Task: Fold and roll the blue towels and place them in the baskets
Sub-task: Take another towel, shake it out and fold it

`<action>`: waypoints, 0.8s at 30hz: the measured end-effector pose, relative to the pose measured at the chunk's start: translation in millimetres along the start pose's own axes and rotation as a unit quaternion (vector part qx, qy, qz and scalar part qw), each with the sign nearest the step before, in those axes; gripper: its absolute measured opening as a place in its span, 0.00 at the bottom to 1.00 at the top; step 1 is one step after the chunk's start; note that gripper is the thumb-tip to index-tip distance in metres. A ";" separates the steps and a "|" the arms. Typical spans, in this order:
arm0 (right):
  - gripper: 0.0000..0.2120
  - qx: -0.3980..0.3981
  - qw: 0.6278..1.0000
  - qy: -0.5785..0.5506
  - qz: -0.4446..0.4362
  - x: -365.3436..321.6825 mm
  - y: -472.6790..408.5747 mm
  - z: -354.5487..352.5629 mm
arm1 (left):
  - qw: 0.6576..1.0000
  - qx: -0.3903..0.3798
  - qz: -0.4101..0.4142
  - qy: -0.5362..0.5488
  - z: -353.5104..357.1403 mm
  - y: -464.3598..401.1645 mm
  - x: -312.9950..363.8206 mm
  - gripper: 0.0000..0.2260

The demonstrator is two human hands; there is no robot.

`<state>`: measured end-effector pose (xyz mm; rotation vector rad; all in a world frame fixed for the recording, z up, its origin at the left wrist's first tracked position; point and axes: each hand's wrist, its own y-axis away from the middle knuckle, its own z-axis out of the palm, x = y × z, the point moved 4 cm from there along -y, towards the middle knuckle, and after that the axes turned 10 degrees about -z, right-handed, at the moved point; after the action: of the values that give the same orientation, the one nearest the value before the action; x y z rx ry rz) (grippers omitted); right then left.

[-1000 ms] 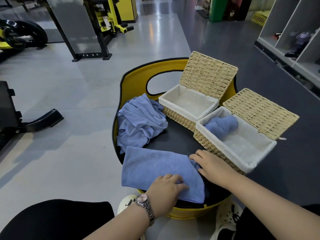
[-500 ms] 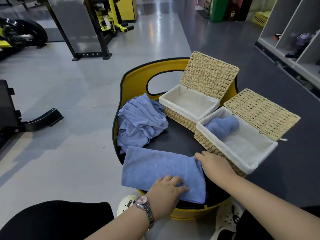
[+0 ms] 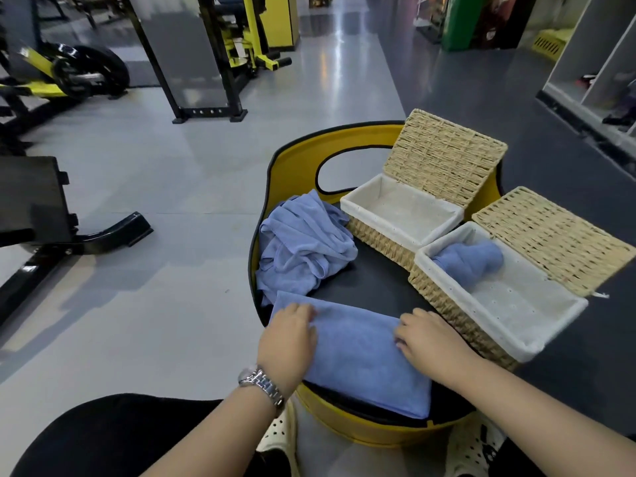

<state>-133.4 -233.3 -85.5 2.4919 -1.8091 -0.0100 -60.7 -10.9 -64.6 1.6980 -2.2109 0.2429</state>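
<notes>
A folded blue towel (image 3: 358, 352) lies flat on the black pad of the yellow seat (image 3: 309, 149), near its front edge. My left hand (image 3: 289, 342), with a wristwatch, rests on the towel's left end, fingers curled at its far edge. My right hand (image 3: 430, 342) presses the towel's right end, fingers bent against the cloth. A crumpled pile of blue towels (image 3: 303, 249) sits behind on the left. Two wicker baskets stand open: the far basket (image 3: 378, 235) is empty, the near basket (image 3: 447, 304) holds one rolled blue towel (image 3: 468, 261).
Both basket lids lean back, open. Grey floor surrounds the seat. Gym machines stand at the left and rear, white shelving at the right. My white perforated shoes (image 3: 475, 449) and black trousers show below the seat.
My left hand slid from the towel's near right part to its left end. The right hand stayed at the right end. The towel now lies as a squarer rectangle.
</notes>
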 end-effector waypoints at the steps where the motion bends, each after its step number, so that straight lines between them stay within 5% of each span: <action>1: 0.07 0.010 1.000 0.004 -0.003 -3.1 -2.5 -4.3 | 0.997 0.006 -0.055 -0.053 -4.3 -6.2 -19.0 0.11; 4: 0.07 0.059 0.998 0.004 -0.036 -16.8 -11.3 -15.0 | 0.966 -0.103 -0.199 -0.133 8.5 -8.7 -69.8 0.20; 9: 0.03 0.062 0.996 -0.034 -0.052 -28.1 -16.5 -22.5 | 0.939 -0.135 -0.293 0.115 25.1 -11.2 -88.2 0.19; 12: 0.09 0.039 0.996 -0.053 -0.051 -27.1 -15.5 -26.0 | 0.926 -0.159 -0.306 0.155 23.3 -12.0 -80.8 0.16; 15: 0.13 0.033 0.996 -0.075 -0.037 -24.7 -11.1 -33.2 | 0.940 -0.170 -0.260 0.140 16.2 -6.9 -65.3 0.13; 20: 0.11 0.010 0.981 -0.192 0.015 -21.3 -9.9 -28.4 | 0.988 -0.055 -0.097 0.110 -7.3 13.1 -7.4 0.06; 24: 0.10 0.080 0.874 -0.453 0.158 -16.2 -11.0 -33.5 | 0.994 -0.039 0.055 0.081 -15.3 44.0 52.7 0.06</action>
<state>-126.6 -212.9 -53.2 2.4252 -2.5833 -1.2508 -112.4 -41.3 -27.9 1.4647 -2.1669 0.3053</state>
